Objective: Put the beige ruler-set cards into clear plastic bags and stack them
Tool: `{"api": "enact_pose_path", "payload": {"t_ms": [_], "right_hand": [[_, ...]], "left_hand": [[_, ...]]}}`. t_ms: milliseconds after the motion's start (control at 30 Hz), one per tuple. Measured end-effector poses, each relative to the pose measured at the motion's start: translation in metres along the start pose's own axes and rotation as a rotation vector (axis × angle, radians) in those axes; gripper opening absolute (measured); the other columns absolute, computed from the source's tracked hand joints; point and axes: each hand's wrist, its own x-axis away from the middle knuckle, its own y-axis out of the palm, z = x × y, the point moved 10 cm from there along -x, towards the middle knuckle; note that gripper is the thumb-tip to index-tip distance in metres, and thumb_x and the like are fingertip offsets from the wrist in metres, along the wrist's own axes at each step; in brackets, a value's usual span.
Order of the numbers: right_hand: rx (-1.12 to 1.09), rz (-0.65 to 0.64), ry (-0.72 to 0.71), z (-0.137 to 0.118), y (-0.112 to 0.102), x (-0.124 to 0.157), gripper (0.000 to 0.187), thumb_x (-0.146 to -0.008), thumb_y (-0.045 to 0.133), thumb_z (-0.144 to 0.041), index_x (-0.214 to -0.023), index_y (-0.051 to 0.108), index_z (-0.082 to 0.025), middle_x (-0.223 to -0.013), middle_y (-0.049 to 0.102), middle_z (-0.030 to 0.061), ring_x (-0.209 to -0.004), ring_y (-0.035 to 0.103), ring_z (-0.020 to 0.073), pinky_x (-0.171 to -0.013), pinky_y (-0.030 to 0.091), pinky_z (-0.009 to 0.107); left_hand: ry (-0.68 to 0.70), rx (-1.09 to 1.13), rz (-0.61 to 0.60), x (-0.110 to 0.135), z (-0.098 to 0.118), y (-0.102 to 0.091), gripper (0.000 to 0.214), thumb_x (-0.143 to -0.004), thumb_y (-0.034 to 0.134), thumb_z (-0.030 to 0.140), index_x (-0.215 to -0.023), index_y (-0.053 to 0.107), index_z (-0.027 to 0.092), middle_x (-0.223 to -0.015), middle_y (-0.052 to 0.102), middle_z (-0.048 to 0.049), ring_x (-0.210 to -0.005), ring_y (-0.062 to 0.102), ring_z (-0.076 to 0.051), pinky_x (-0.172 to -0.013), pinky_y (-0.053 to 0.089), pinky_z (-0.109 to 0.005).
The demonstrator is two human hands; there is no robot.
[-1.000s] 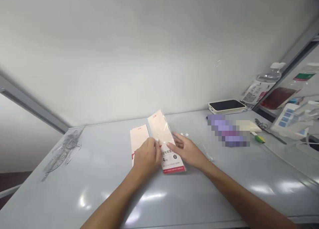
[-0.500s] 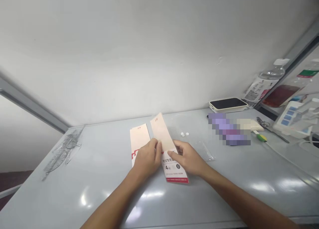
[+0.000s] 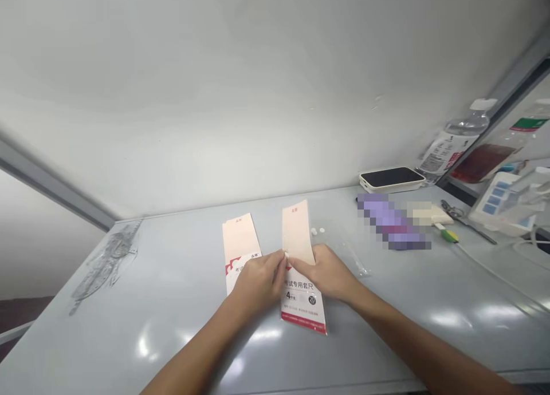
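Observation:
Both hands meet over a long pink-and-white card [image 3: 297, 234] with red trim and printed text, lying lengthwise on the grey table [image 3: 172, 303]. My left hand [image 3: 256, 280] pinches its left edge with the fingers closed. My right hand [image 3: 326, 272] pinches the same card from the right. A second, matching card [image 3: 238, 240] lies flat just left of my left hand, partly hidden by it. A clear plastic sleeve [image 3: 354, 257] lies on the table to the right of my right hand.
Two small white round pieces [image 3: 317, 230] lie behind the card. At the back right stand a phone on a cream case [image 3: 391, 179], a water bottle [image 3: 455, 140], scissors [image 3: 466, 220], a green-yellow item [image 3: 449, 235] and a white device with blue buttons [image 3: 498, 200]. A wall rises behind the table.
The card has come out of the clear sleeve, which now lies apart to the right. The card has swung more upright and moved nearer to me, with both hands pinching it.

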Motion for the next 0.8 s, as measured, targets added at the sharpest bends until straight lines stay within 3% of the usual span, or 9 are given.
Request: {"api": "enact_pose_path", "payload": {"t_ms": [267, 467, 800], "right_hand": [[0.071, -0.023, 0.009, 0.005, 0.004, 0.001, 0.025, -0.075, 0.046, -0.031, -0.054, 0.041, -0.018, -0.051, 0.044, -0.0019, -0.046, 0.041, 0.0099, -0.041, 0.03, 0.022], [0.171, -0.031, -0.018, 0.005, 0.006, 0.003, 0.031, -0.075, 0.043, -0.029, -0.052, 0.025, -0.02, -0.048, 0.03, -0.0045, -0.043, 0.03, 0.0074, -0.038, 0.021, 0.021], [0.361, -0.041, -0.051, 0.002, 0.006, 0.007, 0.033, -0.078, 0.039, -0.03, -0.051, 0.024, -0.02, -0.047, 0.026, -0.0047, -0.043, 0.026, 0.0072, -0.038, 0.018, 0.022]], "left_hand": [[-0.011, -0.053, -0.104, 0.0, 0.001, 0.004, 0.027, -0.087, 0.03, 0.019, -0.073, 0.053, 0.018, -0.057, 0.056, 0.0004, -0.045, 0.044, -0.01, -0.045, 0.03, -0.022], [0.048, -0.124, -0.156, 0.001, 0.008, 0.005, 0.025, -0.083, 0.032, 0.015, -0.068, 0.052, 0.018, -0.055, 0.056, 0.0011, -0.044, 0.043, -0.01, -0.044, 0.025, -0.022], [0.049, -0.261, -0.191, 0.002, 0.009, 0.015, 0.021, -0.08, 0.035, 0.014, -0.071, 0.054, 0.017, -0.053, 0.055, -0.0013, -0.045, 0.047, -0.013, -0.044, 0.025, -0.024]]}}
